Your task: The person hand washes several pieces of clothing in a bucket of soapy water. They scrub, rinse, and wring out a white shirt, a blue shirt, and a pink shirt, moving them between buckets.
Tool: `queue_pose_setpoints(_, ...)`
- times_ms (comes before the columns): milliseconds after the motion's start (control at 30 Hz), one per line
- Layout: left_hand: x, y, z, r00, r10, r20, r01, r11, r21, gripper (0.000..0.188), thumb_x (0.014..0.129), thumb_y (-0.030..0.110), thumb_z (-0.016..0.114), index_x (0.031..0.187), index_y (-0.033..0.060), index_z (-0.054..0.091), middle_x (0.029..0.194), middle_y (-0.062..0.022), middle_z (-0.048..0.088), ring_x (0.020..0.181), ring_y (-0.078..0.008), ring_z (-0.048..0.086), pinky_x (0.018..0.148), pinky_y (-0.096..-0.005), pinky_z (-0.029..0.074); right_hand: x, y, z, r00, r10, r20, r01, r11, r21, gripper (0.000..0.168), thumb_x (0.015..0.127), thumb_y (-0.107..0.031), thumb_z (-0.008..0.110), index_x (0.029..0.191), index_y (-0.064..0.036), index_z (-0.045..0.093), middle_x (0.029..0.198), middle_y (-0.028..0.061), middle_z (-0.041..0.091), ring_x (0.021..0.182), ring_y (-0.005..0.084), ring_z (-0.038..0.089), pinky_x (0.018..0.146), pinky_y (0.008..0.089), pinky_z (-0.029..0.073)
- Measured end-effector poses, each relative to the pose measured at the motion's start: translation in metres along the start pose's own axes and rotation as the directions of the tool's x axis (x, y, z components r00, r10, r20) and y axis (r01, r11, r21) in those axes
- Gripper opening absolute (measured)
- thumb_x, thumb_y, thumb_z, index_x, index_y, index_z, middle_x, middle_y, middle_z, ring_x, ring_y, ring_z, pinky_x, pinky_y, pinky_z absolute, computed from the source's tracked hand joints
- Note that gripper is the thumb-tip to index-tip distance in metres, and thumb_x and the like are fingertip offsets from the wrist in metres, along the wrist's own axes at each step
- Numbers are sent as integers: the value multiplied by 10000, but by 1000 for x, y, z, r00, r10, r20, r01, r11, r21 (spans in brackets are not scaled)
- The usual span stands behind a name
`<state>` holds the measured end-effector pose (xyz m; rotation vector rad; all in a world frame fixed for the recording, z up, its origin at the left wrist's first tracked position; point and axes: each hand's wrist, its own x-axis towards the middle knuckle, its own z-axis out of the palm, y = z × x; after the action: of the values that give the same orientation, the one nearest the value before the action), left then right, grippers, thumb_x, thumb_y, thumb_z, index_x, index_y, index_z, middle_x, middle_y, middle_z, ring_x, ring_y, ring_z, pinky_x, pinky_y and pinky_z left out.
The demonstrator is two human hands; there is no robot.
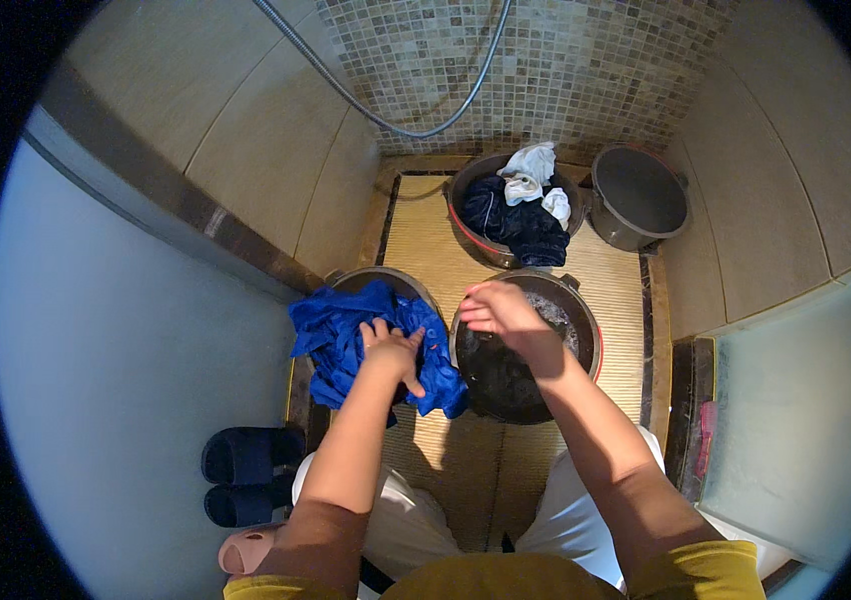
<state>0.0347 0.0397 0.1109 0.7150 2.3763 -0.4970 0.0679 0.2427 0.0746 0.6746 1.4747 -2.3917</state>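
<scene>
My left hand (392, 356) rests, fingers spread, on a heap of wet-looking blue cloth (343, 315). The cloth fills a dark bucket (388, 276) and spills over its rim; most of that bucket is hidden beneath it. Above the left rim of a second dark bucket (589, 319), my right hand (497, 309) hangs with loosely bent fingers and nothing visible in it. Dark water (508, 375) with foam (557, 315) along the far right side stands in this bucket. Whether anything lies under the water cannot be seen.
Behind, a red-edged basin (463, 225) holds dark garments (515, 225) and white cloths (530, 165). Another dark bucket (639, 195) stands in the right corner. A metal shower hose (395, 127) loops overhead. Dark slippers (242, 476) lie at left beside a frosted panel (133, 360).
</scene>
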Motion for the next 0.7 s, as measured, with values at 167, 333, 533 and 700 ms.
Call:
queue_pose_setpoints(167, 9, 10, 30, 974, 94, -208, -83, 995, 59, 557, 632, 291, 793, 1135, 118, 628, 1129, -105, 628, 1203, -322, 448, 1003, -540, 269, -32, 15, 41, 981, 6, 195, 133, 711, -690, 450, 767, -181, 683, 1151, -2, 531, 1004, 136, 609, 892, 220, 605, 765, 304, 489)
queue_pose_setpoints(333, 9, -2, 32, 910, -96, -404, -68, 925, -375, 160, 654, 138, 724, 803, 82, 703, 875, -158, 668, 888, -319, 620, 829, -433, 461, -36, 42, 48, 899, -191, 394, 432, 234, -871, 979, 566, -247, 842, 1386, -96, 330, 1274, 297, 446, 1206, 419, 437, 984, 469, 391)
queue_pose_setpoints(533, -50, -14, -32, 819, -228, -526, -342, 542, -768, 158, 676, 65, 742, 658, -13, 606, 596, -144, 586, 558, -177, 552, 580, -321, 458, -26, 28, 78, 778, -509, 368, 582, 365, -727, 903, 523, -179, 825, 1317, -154, 394, 1318, 242, 416, 1183, 379, 460, 959, 416, 415)
queue_pose_setpoints(700, -81, -26, -55, 679, -155, -718, -704, -415, -576, 134, 846, -14, 586, 965, -22, 647, 851, -79, 665, 745, -150, 614, 737, -267, 488, -39, 13, 91, 894, -444, -59, 425, 882, -206, 199, 641, -32, 688, 820, -19, 601, 695, 4, 588, 659, 84, 538, 609, 270, 466)
